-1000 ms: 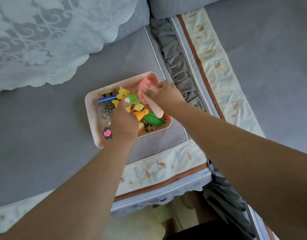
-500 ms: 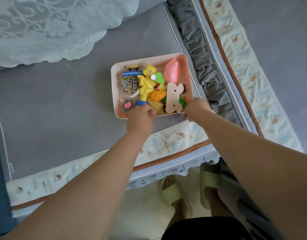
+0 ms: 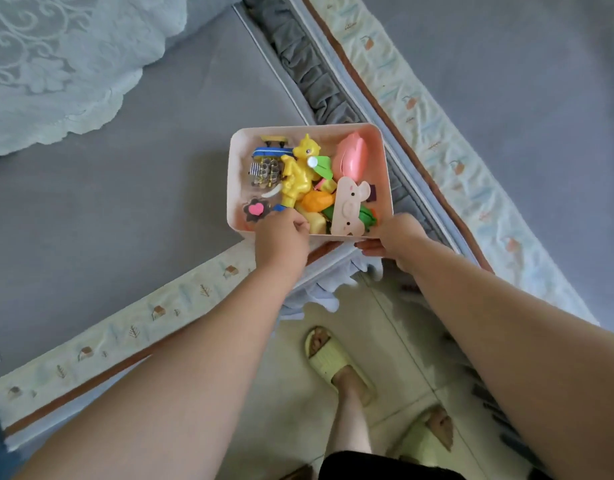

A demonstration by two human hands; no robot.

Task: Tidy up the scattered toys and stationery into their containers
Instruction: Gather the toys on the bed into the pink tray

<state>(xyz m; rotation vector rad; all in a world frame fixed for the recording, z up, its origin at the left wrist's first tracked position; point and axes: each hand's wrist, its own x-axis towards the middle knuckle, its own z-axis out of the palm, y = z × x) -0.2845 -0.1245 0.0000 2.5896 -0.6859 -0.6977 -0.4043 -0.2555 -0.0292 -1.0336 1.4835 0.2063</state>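
A pink plastic tray (image 3: 383,157) sits at the corner of a grey bed, full of toys. Inside it lie a yellow toy animal (image 3: 298,171), a pink shell-shaped toy (image 3: 352,157), a pale pig-faced piece (image 3: 350,206), an orange toy (image 3: 317,200), a dark flower with a pink heart (image 3: 256,209) and a bundle of metal clips (image 3: 265,172). My left hand (image 3: 281,242) grips the tray's near rim at the left. My right hand (image 3: 397,240) grips the near right corner.
The grey bed sheet (image 3: 108,209) has a patterned cream border (image 3: 142,320). A white lace cover (image 3: 56,64) lies at the far left. A second grey bed (image 3: 523,81) adjoins on the right. Below, tiled floor (image 3: 385,327) shows my feet in pale green slippers (image 3: 333,362).
My right hand let go of the pig-faced piece inside the tray and both hands moved to the tray's near rim. The tray now lies nearer the bed's corner, and the view has shifted down.
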